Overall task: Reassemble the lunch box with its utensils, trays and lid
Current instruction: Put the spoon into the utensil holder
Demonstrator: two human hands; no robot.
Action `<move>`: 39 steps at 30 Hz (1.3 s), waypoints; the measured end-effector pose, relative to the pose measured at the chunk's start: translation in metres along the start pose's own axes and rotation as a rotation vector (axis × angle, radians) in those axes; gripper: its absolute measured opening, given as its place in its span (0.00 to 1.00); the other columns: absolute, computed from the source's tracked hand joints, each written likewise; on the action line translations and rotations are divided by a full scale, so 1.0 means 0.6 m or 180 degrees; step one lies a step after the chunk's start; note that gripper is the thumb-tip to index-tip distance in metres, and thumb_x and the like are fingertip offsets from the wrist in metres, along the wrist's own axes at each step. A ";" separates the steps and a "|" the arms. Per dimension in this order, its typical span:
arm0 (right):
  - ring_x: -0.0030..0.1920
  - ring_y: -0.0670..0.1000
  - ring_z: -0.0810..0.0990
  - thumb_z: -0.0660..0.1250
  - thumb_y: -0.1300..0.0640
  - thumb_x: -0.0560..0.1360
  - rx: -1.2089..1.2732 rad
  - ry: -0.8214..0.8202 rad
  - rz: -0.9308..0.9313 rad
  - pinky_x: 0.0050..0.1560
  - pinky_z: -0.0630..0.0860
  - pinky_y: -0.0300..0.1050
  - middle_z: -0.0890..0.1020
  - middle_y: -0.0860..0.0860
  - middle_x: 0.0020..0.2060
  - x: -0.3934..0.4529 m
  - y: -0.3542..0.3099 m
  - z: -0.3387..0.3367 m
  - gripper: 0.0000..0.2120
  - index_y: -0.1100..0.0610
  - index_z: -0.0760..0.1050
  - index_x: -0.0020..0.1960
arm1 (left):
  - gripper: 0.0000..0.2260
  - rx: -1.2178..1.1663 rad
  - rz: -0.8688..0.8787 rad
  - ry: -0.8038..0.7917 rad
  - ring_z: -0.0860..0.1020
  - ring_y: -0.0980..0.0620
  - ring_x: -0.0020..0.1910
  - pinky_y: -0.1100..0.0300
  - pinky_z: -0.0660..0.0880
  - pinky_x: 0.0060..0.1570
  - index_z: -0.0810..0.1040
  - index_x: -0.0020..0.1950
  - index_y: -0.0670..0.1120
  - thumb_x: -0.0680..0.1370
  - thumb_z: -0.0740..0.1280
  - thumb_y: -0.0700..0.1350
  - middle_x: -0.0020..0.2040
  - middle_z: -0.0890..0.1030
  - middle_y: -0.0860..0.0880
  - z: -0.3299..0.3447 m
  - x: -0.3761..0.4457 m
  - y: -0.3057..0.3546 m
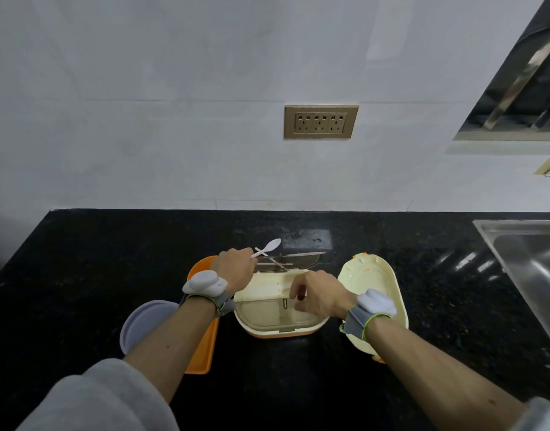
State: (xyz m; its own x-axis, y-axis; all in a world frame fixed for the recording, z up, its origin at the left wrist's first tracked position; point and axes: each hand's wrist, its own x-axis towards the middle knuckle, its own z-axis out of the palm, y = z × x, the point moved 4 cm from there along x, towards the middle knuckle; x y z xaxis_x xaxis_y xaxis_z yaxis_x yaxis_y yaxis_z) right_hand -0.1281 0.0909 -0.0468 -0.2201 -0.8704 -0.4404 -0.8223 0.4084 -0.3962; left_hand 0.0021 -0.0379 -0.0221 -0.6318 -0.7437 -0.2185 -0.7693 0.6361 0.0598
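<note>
We record a black countertop [80, 275] carrying every part of the task. Largest on it is the cream lunch box base [267, 293], open at centre, with an orange band at its near foot. At 3 o'clock from the base, just beside it, lies the cream lid [373, 275], inner face up. At 9 o'clock lies an orange tray [205, 346], partly under the left forearm, and at 8 o'clock a grey round cover [136, 325]. A metal tray [295, 259] sits at the base's 12 o'clock edge, tilted; whether it is seated or only resting on the rim we cannot tell.

The left hand [236, 269] is at 11 o'clock from the base, fingers curled round the handle of a white spoon [269, 246]. The spoon's long axis runs from the hand toward 2 o'clock, bowl outermost, above the metal tray. Thin sticks, probably chopsticks [277, 263], lie on that tray, running roughly 9 to 3 o'clock.

The right hand [317, 297] hangs over the base's open cavity, fingers curled downward and close together; we cannot tell whether they pinch anything, though a small wire catch [285, 303] shows just beside the fingertips at their 9 o'clock.

In our judgement the utensil step is in hand: the spoon must turn to lie parallel with the sticks, and the left hand is the nearer. Trays and lid are not yet fitted
</note>
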 end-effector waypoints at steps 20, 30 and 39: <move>0.42 0.49 0.76 0.78 0.42 0.66 0.0005 -0.0794 -0.0379 0.43 0.70 0.40 0.80 0.48 0.42 -0.043 -0.026 -0.003 0.18 0.52 0.82 0.51 | 0.10 -0.0282 0.0074 -0.0019 0.73 0.53 0.35 0.64 0.65 0.30 0.70 0.62 0.45 0.85 0.53 0.47 0.43 0.76 0.48 -0.004 -0.009 0.010; 0.37 0.45 0.78 0.63 0.35 0.76 0.0736 -0.0389 0.0068 0.45 0.77 0.43 0.85 0.45 0.36 -0.034 -0.004 -0.025 0.19 0.49 0.82 0.45 | 0.11 -0.1208 0.0769 0.0449 0.72 0.53 0.29 0.61 0.69 0.29 0.73 0.60 0.46 0.85 0.55 0.49 0.36 0.76 0.51 -0.016 -0.021 0.008; 0.24 0.47 0.74 0.69 0.47 0.77 0.2257 0.0330 0.0548 0.23 0.69 0.39 0.85 0.53 0.42 -0.022 0.031 -0.037 0.16 0.59 0.76 0.55 | 0.11 -0.1685 0.0831 -0.0602 0.76 0.59 0.36 0.66 0.69 0.38 0.81 0.57 0.51 0.82 0.61 0.53 0.38 0.82 0.53 0.005 -0.039 0.025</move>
State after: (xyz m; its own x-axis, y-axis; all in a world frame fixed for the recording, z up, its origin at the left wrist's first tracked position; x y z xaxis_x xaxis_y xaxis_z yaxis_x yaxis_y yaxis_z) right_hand -0.1525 0.1037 -0.0307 -0.3929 -0.7851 -0.4788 -0.2426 0.5908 -0.7695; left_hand 0.0055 -0.0103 -0.0188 -0.8152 -0.4970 -0.2975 -0.5647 0.5676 0.5991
